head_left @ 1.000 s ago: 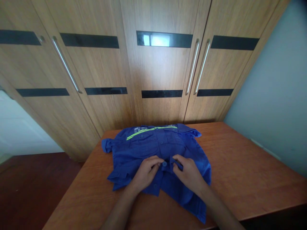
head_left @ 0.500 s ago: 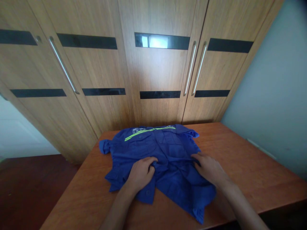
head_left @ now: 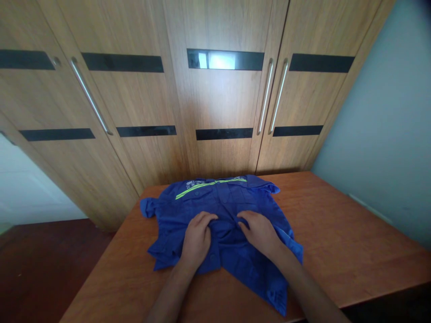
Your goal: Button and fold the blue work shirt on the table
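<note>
A blue work shirt point(head_left: 198, 208) with yellow-green stripes across the chest and rolled-up sleeve ends lies front up on the wooden table. My left hand point(head_left: 197, 235) is closed on the front of the shirt left of its middle, pinching the cloth. Close to it on the right, my right hand point(head_left: 258, 231) pinches a fold of the same shirt near the button line. The cloth is bunched between the two hands. Below them the hem spreads unevenly, its right corner hanging toward the table's front edge.
The reddish-brown table point(head_left: 336, 224) carries the shirt. Behind it stands a wooden wardrobe point(head_left: 222, 98) with dark strips and metal handles point(head_left: 266, 96). A pale wall point(head_left: 380, 134) borders the right side. On the left is dark red floor point(head_left: 43, 269).
My right hand has moved left from the shirt's right side to its middle, drawing cloth along. My left hand has shifted slightly up and left. The shirt's right side lies differently.
</note>
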`<state>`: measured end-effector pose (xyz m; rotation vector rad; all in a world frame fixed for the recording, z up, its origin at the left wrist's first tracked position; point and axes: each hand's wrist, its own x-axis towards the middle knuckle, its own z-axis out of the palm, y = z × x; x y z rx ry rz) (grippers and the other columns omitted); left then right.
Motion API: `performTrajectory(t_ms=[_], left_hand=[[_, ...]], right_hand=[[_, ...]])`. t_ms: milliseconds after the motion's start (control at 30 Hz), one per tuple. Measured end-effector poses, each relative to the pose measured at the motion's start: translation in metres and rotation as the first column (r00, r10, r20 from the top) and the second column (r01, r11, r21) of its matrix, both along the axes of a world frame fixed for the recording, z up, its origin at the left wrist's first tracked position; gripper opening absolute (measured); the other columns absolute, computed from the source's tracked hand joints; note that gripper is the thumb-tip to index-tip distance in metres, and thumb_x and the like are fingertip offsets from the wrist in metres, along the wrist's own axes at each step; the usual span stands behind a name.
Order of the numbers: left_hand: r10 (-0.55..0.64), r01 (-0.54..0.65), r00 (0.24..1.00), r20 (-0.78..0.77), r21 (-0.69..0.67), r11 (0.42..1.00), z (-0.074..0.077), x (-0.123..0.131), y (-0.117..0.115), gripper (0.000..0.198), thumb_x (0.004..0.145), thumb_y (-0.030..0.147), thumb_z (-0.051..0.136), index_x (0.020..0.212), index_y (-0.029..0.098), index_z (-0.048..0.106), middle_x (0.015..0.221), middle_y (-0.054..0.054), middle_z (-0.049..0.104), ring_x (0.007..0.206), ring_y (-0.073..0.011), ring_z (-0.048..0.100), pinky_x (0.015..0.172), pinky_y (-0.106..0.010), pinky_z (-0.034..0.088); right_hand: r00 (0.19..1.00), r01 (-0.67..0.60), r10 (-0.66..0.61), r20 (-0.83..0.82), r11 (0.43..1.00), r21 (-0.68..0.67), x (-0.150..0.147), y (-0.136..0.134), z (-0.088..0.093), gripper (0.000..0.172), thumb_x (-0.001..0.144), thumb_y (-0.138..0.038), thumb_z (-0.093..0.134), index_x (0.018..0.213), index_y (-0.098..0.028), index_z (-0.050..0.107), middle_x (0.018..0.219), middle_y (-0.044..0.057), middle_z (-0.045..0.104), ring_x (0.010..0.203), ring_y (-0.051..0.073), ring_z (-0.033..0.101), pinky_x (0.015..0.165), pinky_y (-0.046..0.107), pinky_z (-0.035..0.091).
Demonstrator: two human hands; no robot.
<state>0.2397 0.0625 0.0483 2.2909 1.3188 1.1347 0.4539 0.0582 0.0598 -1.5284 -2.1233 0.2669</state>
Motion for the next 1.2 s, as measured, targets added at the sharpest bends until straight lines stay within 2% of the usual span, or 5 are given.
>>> performTrajectory(t_ms=[267,600,767,967,1200], left_hand=[[0.137,-0.103,0.964,-0.229,0.154,0.983,0.04,0.038,-0.023,0.023,0.088,0.028,0.052,0.108,0.022,0.06,0.105,-0.008,0.064,0.102,-0.0267,0.055,0.092,-0.043,0.04],[0.047,-0.05,0.951,-0.305,0.0,0.999,0.019,0.056,0.003,0.027,0.083,0.038,0.063,0.105,0.022,0.057,0.101,-0.004,0.063,0.095,-0.0238,0.06,0.083,-0.036,0.047],[0.021,-0.031,0.949,-0.316,-0.026,0.999,0.014,0.051,0.008,0.02,0.09,0.021,0.049,0.108,0.024,0.058,0.103,-0.004,0.062,0.093,-0.0194,0.063,0.081,-0.029,0.049],[-0.004,-0.016,0.943,-0.333,-0.056,0.998,0.011,0.039,0.011,0.034,0.088,0.01,0.042,0.11,0.028,0.062,0.101,-0.002,0.061,0.085,-0.0165,0.063,0.073,-0.025,0.048],[0.02,-0.031,0.99,-0.137,-0.079,0.996,-0.001,0.036,0.014,0.037,0.084,0.004,0.042,0.104,0.024,0.067,0.1,-0.002,0.062,0.09,-0.0156,0.062,0.08,-0.024,0.046]], right_hand=[[0.928,0.029,-0.003,-0.372,0.997,0.065,-0.008,0.009,0.012,0.019,0.082,-0.018,0.053,0.09,-0.021,0.07,0.09,0.003,0.074,0.087,0.018,0.067,0.082,0.028,0.049],[0.821,-0.024,-0.001,-0.571,0.999,-0.037,0.001,0.017,0.0,0.02,0.083,-0.027,0.051,0.087,-0.018,0.068,0.089,0.003,0.073,0.087,0.019,0.066,0.083,0.03,0.049],[0.856,-0.033,0.013,-0.516,0.999,-0.028,0.001,0.016,0.002,0.018,0.082,-0.026,0.056,0.091,-0.019,0.069,0.092,0.003,0.073,0.09,0.019,0.066,0.085,0.03,0.048],[0.979,-0.037,0.042,-0.2,0.999,0.029,0.002,0.01,0.007,0.019,0.082,-0.022,0.058,0.095,-0.02,0.071,0.096,0.005,0.074,0.092,0.021,0.067,0.086,0.03,0.047],[0.993,-0.053,0.053,-0.102,0.999,0.009,-0.003,0.011,0.003,0.018,0.083,-0.019,0.054,0.086,-0.024,0.072,0.087,0.002,0.074,0.085,0.018,0.067,0.079,0.024,0.046]])
